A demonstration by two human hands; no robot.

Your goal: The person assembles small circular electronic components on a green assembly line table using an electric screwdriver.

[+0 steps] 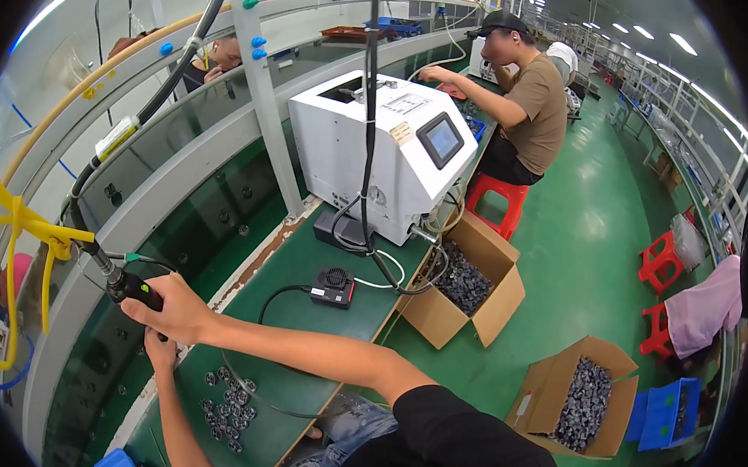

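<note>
My right hand (171, 307) is wrapped round a black electric screwdriver (138, 290), which hangs from a cable at the left over the green workbench (288, 343). Just below it, my left hand (161, 351) is closed at the bench's far left edge, near the lower end of the tool. Whatever its fingers hold is hidden by my right hand and too small to name. Beside my left forearm lies a loose group of small round clear-and-dark parts (229, 408).
A white machine with a screen (379, 141) stands farther up the bench, before a small black fan box (335, 287). Cardboard boxes (537, 403) of dark parts sit on the floor at right. A co-worker (529, 98) sits on a red stool (498, 204) beyond.
</note>
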